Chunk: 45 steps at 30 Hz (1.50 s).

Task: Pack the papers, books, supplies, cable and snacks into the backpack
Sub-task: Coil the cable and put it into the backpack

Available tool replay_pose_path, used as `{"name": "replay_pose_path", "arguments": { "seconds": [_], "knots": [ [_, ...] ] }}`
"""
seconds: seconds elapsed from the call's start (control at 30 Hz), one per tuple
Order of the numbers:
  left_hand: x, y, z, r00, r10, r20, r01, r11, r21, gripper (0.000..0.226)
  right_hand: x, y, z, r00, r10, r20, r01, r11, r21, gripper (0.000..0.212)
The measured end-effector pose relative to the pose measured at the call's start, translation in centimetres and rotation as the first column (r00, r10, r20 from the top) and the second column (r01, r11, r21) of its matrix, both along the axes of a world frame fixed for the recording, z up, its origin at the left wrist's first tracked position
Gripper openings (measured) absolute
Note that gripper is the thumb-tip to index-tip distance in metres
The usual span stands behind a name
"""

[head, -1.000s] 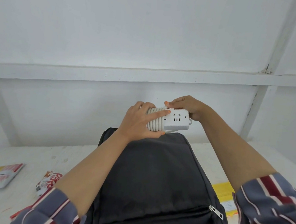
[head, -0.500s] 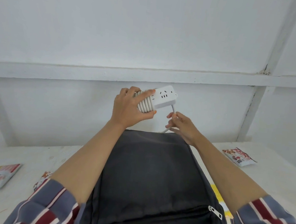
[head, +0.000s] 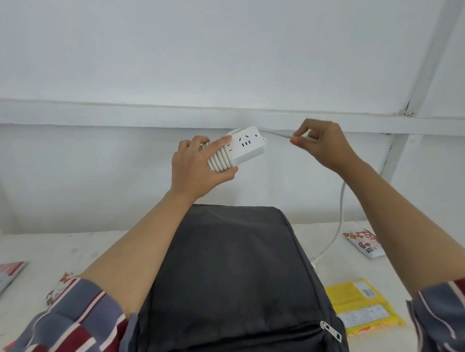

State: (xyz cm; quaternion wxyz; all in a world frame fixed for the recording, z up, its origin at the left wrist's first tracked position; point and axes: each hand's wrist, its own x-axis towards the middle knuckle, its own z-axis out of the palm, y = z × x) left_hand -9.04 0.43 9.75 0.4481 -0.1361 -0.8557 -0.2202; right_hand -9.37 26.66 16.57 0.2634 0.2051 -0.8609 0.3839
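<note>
A person's left hand [head: 198, 169] grips a boxy white plastic power strip [head: 247, 146] above a dark grey fabric backpack [head: 238, 275] on the white tabletop [head: 48, 246], fingers curled over smooth coils of its round white cable [head: 221, 160]. The right hand [head: 322, 144] pinches the loose cable taut, with the slack drooping to the tabletop near a glossy yellow snack packet [head: 363, 307].

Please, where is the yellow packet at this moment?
In the head view the yellow packet lies flat on the white table, on the person's right, close beside the black backpack and nearer to the person than the red snack bag.
</note>
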Motion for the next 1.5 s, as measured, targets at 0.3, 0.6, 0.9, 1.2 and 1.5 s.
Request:
{"name": "replay_pose_path", "arguments": {
  "seconds": [0.3, 0.6, 0.9, 1.2, 1.5],
  "knots": [
    [0.3, 2.6, 0.7, 1.000, 0.021, -0.018, -0.021, 0.999, -0.046, 0.070, 2.2, -0.8, -4.6, 0.981, 0.063, 0.186, -0.086, 0.989, 0.118, 0.010],
    [0.8, 4.5, 0.2, 0.986, 0.043, 0.164, -0.012, 0.983, -0.183, 0.065, 5.0, -2.2, -2.2, 0.984, 0.090, 0.156, -0.133, 0.946, 0.297, 0.002],
    [1.6, 4.5, -0.5, 0.984, -0.172, 0.052, 0.180, 0.945, -0.272, 0.067, 5.0, -2.2, -0.7, 0.990, 0.136, 0.048, -0.144, 0.947, 0.287, 0.012],
    [2.3, 3.9, 0.0, 0.967, -0.251, 0.041, 0.254, 0.950, -0.183, 0.066, 3.5, -2.6, -1.2, 1.000, 0.003, 0.003, -0.004, 0.984, 0.181, 0.032],
    [2.6, 4.7, -0.6, 0.976, -0.198, 0.094, 0.210, 0.967, -0.144, 0.074, 2.4, -3.5, -1.9, 0.961, 0.234, 0.147, -0.244, 0.969, 0.050, 0.039]
  ]
}}
